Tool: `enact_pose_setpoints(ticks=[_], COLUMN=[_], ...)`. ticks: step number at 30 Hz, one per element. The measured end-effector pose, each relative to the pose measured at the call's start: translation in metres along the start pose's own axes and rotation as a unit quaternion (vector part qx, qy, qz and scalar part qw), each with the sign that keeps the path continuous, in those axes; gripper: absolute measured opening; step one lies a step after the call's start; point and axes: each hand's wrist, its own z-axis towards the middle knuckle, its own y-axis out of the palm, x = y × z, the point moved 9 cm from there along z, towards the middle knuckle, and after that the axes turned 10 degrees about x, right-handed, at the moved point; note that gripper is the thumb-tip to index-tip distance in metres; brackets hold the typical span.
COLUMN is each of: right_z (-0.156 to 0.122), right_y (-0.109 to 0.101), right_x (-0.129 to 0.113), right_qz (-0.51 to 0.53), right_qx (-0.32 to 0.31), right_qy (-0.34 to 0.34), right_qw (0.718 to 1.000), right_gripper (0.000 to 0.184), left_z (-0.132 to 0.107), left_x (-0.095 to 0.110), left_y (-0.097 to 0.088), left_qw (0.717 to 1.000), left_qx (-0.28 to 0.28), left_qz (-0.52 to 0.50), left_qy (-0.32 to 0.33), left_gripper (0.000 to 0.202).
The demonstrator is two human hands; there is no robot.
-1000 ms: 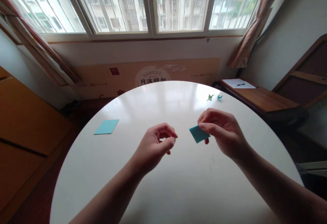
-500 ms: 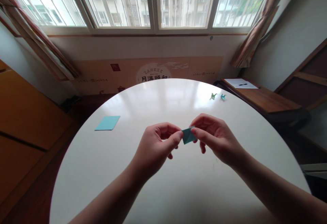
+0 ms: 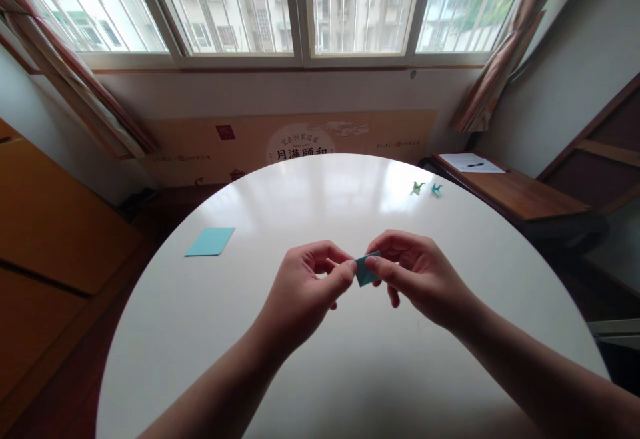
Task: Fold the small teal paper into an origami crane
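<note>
2 hands meet above white table [image 3: 350, 372]: left hand [image 3: 305, 292], right hand [image 3: 417, 275] both pinching teal paper [image 3: 365, 271].

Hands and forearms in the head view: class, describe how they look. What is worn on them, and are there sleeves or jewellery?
The left hand and right hand wear no gloves, and no rings show. The left forearm and right forearm are uncovered down to the picture's lower edge: no sleeve, watch or bracelet shows.
</note>
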Motion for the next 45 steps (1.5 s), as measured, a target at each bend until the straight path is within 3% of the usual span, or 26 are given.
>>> enact_pose_setpoints(ticks=[11,23,30,37,45], right_z=[0.002,0.006,0.005,0.003,0.005], right_y=[0.0,-0.005,-0.005,0.001,-0.001], right_x=[0.007,0.007,0.004,0.001,0.004], right_qz=[0.046,0.073,0.024,-0.019,-0.017], right_qx=[-0.013,0.012,0.024,0.013,0.006], right_qy=[0.031,0.032,0.014,0.011,0.029], right_qw=[0.998,0.997,0.999,1.0,0.999], right_gripper=[0.022,0.022,0.008,0.011,0.019], left_z=[-0.001,0.003,0.001,0.001,0.007], left_x=[0.002,-0.01,-0.009,0.002,-0.011], left_y=[0.003,-0.002,0.006,0.01,0.002], left_qw=[1.0,0.993,0.997,0.997,0.998], left_qx=[-0.022,0.016,-0.012,-0.024,0.003], left_qz=[0.014,-0.097,-0.042,0.074,-0.031], left_qy=[-0.004,-0.068,-0.057,0.017,-0.052], left_gripper=[0.016,0.022,0.018,0.011,0.023])
